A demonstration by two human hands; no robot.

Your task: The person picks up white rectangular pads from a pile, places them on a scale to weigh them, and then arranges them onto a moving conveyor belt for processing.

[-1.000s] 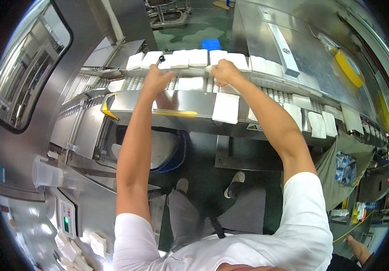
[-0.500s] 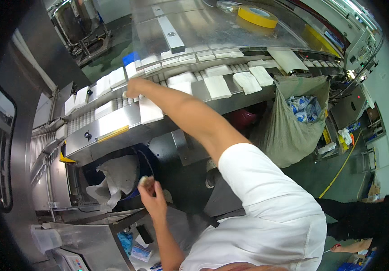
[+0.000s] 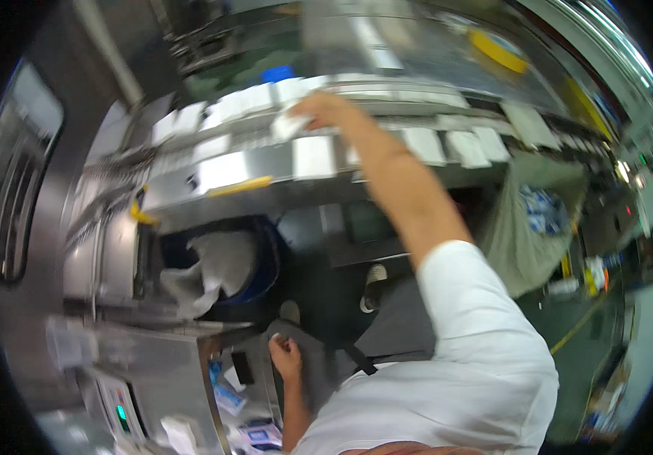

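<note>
My right hand reaches across the roller conveyor, its fingers closed on a folded white pad that looks tilted and is blurred. Near it, another white pad lies on the conveyor's metal front ledge. Several more white pads line the rear lane. Low in the view, my left hand hangs in front of my grey trousers with its fingers curled. A small pale bit shows at its fingertips, too blurred to name.
Below the conveyor stands a dark blue bin with grey-white sheeting in it. A large grey-green sack hangs at the right, holding blue-and-white wrappers. Yellow tape lies on the machine cover. A steel cabinet is at lower left.
The whole view has shifted, so the conveyor sits farther right. My right hand now has a white pad raised from the conveyor. My left hand has dropped lower, toward my legs.
</note>
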